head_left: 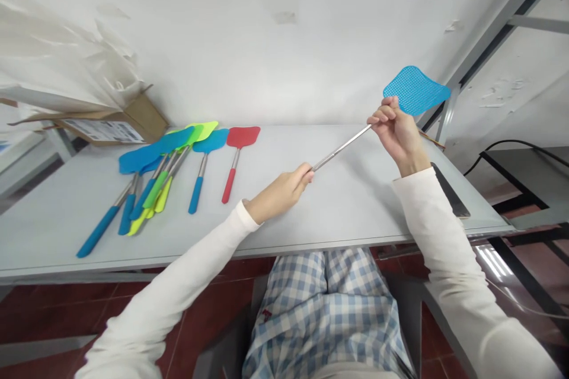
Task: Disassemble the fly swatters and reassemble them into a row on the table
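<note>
So the blue swatter point(415, 90) was up right of the red swatter point(235, 161), left hand point(282, 194) and right hand point(400, 133) fingers point(383, 113) clasping its shaft point(340, 148), probably mid-extension, next pull likely needing a steady, straight line.

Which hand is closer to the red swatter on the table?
The left hand: it is a little to the right of the red swatter. The right hand is much farther right, near the head of the held blue swatter.
</note>
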The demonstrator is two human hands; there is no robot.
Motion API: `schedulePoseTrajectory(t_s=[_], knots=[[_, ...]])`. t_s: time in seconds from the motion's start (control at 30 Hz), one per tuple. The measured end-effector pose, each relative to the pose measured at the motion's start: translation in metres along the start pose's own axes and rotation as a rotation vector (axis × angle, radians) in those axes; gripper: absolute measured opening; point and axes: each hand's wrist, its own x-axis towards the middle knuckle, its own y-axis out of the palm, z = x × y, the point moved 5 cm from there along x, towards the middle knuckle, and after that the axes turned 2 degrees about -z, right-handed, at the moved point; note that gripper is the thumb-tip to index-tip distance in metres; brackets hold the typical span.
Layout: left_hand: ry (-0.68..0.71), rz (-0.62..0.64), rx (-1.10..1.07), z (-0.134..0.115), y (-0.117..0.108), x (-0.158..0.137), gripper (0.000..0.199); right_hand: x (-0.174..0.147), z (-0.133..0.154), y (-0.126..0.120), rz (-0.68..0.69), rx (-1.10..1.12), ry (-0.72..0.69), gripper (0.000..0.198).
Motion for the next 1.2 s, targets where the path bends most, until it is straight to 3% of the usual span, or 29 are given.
schedulePoseTrajectory(t_s=[0.27,0.83,1.0,1.1,1.2], knots=[[-0.047,-0.084,-0.020,0.009,-0.011,-0.018,0.027,0.014,-0.001,0.036,0.018,-0.017,0.014,0.034],[-0.136,-0.082,-0.152,0.015,-0.018,-0.039,0.032,0.019,0.006,0.052,0.083,0.013,0.017,0.027],[-0.144,-0.079,-0.101,0.015,-0.020,-0.045,0.030,0.005,0.015,0.038,0.070,0.017,0.033,0.022],[-0.142,-0.046,-0.043,0.022,-0.020,-0.049,0.028,0.011,0.021,0.016,0.040,0.024,0.006,0.020],[-0.151,0.003,-0.017,0.034,-0.020,-0.056,0.027,0.026,0.022,-0.009,0.002,0.175,0.008,0.022]])
